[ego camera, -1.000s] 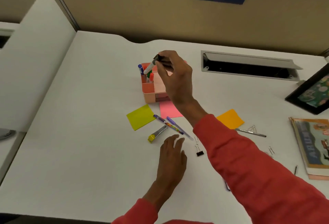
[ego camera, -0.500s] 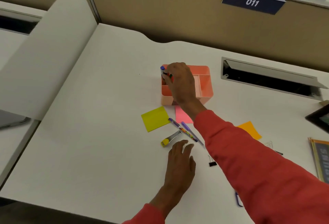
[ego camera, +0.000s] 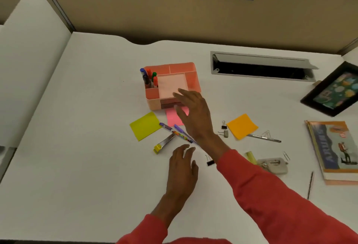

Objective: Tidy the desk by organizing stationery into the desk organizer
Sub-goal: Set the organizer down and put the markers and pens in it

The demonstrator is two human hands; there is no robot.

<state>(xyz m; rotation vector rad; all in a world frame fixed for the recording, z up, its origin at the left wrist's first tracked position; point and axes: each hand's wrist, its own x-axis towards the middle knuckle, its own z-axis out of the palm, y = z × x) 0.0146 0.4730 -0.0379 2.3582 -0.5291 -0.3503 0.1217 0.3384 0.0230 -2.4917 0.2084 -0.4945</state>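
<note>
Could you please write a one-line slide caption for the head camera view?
Open right hand above loose pens beside the pink organizer holding markers; left hand on desk.

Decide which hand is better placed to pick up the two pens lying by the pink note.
Right. The right hand hovers open and empty directly above the pens, whereas the left hand lies flat on the desk, nearer the person.

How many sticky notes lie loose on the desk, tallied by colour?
Yellow sticky note: 1
Pink sticky note, partly under the right hand: 1
Orange sticky note: 1
Total: 3
</note>
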